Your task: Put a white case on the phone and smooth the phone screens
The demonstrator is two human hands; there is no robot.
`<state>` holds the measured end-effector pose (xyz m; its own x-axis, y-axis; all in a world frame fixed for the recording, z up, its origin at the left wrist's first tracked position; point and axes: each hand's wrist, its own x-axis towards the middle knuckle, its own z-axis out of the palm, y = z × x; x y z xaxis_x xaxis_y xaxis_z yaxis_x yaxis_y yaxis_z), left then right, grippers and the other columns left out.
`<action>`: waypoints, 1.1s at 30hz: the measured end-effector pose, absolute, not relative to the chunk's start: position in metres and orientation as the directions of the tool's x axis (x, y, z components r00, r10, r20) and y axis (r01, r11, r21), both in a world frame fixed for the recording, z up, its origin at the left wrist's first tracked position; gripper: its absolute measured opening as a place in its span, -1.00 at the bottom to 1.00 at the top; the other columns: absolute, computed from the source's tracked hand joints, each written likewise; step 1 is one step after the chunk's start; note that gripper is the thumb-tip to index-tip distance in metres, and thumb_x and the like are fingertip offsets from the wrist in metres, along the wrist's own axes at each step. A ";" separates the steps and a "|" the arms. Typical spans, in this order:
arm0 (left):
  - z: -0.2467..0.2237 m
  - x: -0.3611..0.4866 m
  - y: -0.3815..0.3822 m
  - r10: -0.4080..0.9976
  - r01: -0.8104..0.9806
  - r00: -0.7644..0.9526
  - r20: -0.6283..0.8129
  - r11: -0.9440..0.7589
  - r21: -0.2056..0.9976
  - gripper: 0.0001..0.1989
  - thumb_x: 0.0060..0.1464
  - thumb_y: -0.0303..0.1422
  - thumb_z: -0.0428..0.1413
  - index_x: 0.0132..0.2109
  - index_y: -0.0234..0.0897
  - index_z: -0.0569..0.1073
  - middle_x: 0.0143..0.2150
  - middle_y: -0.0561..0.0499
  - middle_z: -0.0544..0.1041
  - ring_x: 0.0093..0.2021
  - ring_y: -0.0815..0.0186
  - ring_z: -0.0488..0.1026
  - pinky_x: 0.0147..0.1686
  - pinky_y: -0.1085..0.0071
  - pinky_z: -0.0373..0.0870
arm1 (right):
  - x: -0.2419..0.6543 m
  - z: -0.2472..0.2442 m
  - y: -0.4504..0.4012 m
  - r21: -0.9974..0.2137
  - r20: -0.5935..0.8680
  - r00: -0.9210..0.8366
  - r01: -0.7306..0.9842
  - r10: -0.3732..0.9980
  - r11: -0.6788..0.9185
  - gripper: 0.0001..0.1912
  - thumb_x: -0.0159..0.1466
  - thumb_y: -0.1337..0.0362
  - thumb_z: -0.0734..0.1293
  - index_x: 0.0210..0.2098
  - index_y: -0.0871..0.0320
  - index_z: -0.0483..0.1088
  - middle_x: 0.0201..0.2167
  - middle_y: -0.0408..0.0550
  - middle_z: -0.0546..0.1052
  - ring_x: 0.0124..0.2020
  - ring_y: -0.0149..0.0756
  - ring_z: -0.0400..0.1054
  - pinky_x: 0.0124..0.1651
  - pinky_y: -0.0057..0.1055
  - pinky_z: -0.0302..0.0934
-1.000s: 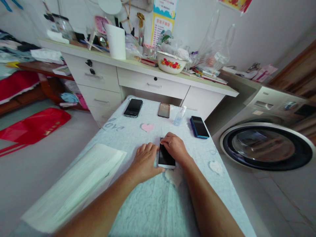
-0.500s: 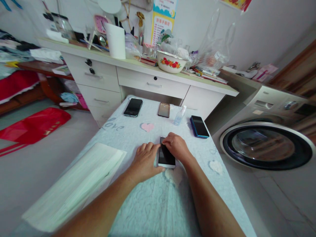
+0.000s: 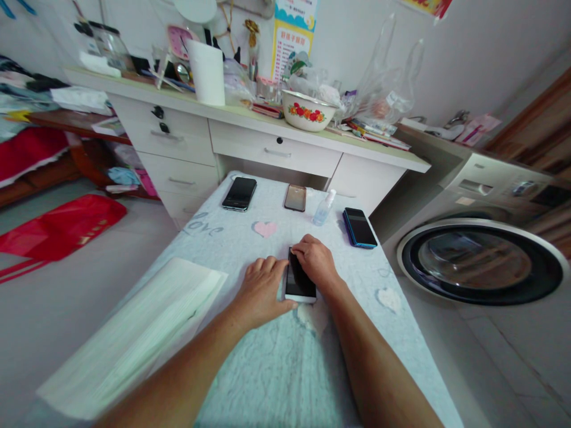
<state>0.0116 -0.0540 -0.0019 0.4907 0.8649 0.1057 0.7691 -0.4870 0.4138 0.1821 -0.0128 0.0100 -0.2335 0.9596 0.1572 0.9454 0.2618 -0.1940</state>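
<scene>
A white-edged phone (image 3: 300,282) with a dark screen lies on the cloth-covered table (image 3: 267,368). Against its left edge rests my left hand (image 3: 264,291), thumb at the near corner and index finger near the upper side, steadying it. My right hand (image 3: 314,259) is over the phone's upper part, its fingers pinched together on the screen near the top left; whatever they hold is too small to make out. Farther back lie a black phone (image 3: 239,194), a brown phone case (image 3: 295,198), a clear spray bottle (image 3: 324,208) and a blue-edged phone (image 3: 359,227).
Folded pale sheets (image 3: 134,339) lie along the table's left side. Behind stands a white desk (image 3: 178,145) bearing a flowered bowl (image 3: 308,112) and a paper roll (image 3: 206,74). At right is a washing machine (image 3: 482,261). A red bag (image 3: 62,226) lies on the floor.
My right hand has shifted slightly up and left over the screen. My left hand stays at the phone's left edge. The whole view has moved very slightly.
</scene>
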 end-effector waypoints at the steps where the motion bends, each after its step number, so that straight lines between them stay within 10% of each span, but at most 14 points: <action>1: -0.002 0.011 -0.054 0.864 0.769 0.492 0.108 -0.489 0.412 -0.32 -0.20 -0.08 0.20 0.08 -0.16 0.22 -0.04 -0.07 0.32 -0.02 0.07 0.22 -0.03 0.20 0.14 | 0.183 0.009 -0.012 -0.188 0.159 -0.210 0.953 0.965 0.239 -0.74 0.32 0.27 0.17 -0.24 0.05 0.51 -0.26 -0.07 0.42 -0.21 -0.35 0.29 -0.22 -0.50 0.10; 9: -0.003 0.011 -0.055 0.855 0.767 0.506 0.117 -0.508 0.392 -0.28 -0.17 -0.02 0.18 0.12 -0.16 0.19 -0.02 -0.07 0.31 -0.01 0.07 0.21 -0.03 0.20 0.14 | 0.188 0.015 -0.014 -0.162 0.108 -0.107 0.979 0.988 0.124 -0.71 0.34 0.26 0.14 -0.22 0.08 0.50 -0.24 -0.05 0.42 -0.20 -0.35 0.30 -0.20 -0.50 0.09; 24: -0.001 0.012 -0.055 0.858 0.769 0.497 0.129 -0.505 0.392 -0.39 -0.17 -0.04 0.20 0.02 -0.18 0.25 -0.08 -0.05 0.33 -0.05 0.10 0.23 -0.06 0.21 0.18 | 0.189 0.021 -0.021 -0.345 0.047 -0.433 0.839 0.900 0.422 -0.80 0.23 0.41 0.23 -0.31 0.12 0.50 -0.34 -0.11 0.45 -0.29 -0.42 0.32 -0.19 -0.54 0.10; 33: -0.004 0.012 -0.054 0.857 0.767 0.496 0.139 -0.507 0.393 -0.34 -0.16 -0.03 0.19 0.07 -0.17 0.24 -0.06 -0.06 0.33 -0.03 0.08 0.24 -0.04 0.19 0.18 | 0.186 0.013 -0.017 -0.222 0.137 -0.246 0.936 0.960 0.272 -0.77 0.29 0.30 0.20 -0.28 0.07 0.50 -0.31 -0.10 0.42 -0.29 -0.39 0.31 -0.26 -0.51 0.07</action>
<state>0.0117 -0.0541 -0.0036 0.4957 0.8573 0.1388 0.7669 -0.5071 0.3933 0.1865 -0.0175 0.0131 -0.2458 0.9596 0.1370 0.9365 0.2716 -0.2219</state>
